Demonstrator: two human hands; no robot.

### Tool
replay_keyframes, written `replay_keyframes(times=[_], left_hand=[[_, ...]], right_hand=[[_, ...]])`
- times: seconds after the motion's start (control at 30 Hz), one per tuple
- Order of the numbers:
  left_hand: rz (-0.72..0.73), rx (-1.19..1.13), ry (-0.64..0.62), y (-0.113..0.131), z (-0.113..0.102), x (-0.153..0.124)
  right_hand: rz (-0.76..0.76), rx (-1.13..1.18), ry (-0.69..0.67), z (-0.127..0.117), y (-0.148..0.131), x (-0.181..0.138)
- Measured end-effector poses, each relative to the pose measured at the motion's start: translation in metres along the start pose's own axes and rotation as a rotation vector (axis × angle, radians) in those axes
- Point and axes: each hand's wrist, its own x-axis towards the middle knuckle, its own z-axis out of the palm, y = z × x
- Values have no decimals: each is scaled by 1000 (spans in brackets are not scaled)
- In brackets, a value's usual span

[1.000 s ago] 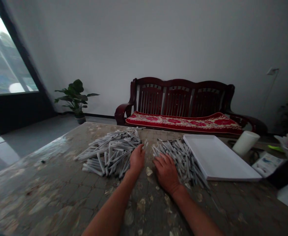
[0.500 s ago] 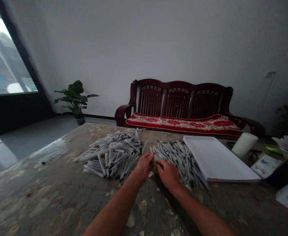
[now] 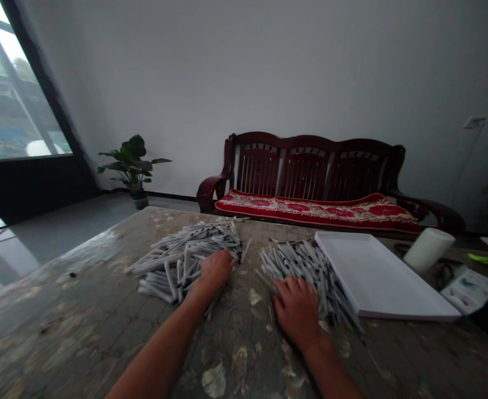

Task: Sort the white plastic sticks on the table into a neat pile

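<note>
Two heaps of thin grey-white pens lie on a worn, mottled table (image 3: 81, 327). My left hand (image 3: 214, 271) rests on the near right edge of the left heap (image 3: 186, 255), its fingers curled down among the pens. My right hand (image 3: 298, 307) lies on the near left edge of the right heap (image 3: 306, 269), fingers bent over the pens. What the fingers of either hand grip is hidden.
A flat white tray (image 3: 377, 277) sits right of the right heap. Beyond it stand a white cylinder (image 3: 427, 249) and printed cards (image 3: 471, 288). Behind the table are a dark wooden bench with a red cushion (image 3: 314, 208), a potted plant (image 3: 131, 166) and a large window.
Half a second ago both hands met between the heaps. Since then my left hand moved left onto the left heap and my right hand moved back onto the right heap.
</note>
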Motion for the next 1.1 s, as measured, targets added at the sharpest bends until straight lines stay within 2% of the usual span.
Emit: replay_keyframes(times=[0.1,0.23,0.4,0.6,0.73,0.83,0.93,1.03,1.1], left_hand=[[39,96,-45,-3,-3,-14],[39,14,-27,7,-1,-27],[-11,-102,-9,17,2,-23],[-6,-163,-16,15,2,-14],[19,-625,-14,24,4,-11],[-71,-1038,-65,37,17,-14],[-183,-1480,-118,48,36,-21],[-240,-1695,-67,55,51,-28],[-221,-1779,-37,58,56,-31]], right_hand=[[-105,32,-32,-1,-4,2],[-24,-23,-13,8,-2,8],[20,-13,20,17,4,10],[50,135,85,11,4,7],[87,357,119,10,3,4],[88,468,98,11,4,1],[71,470,33,12,5,-1],[117,443,-7,13,6,-2],[166,449,9,15,5,-1]])
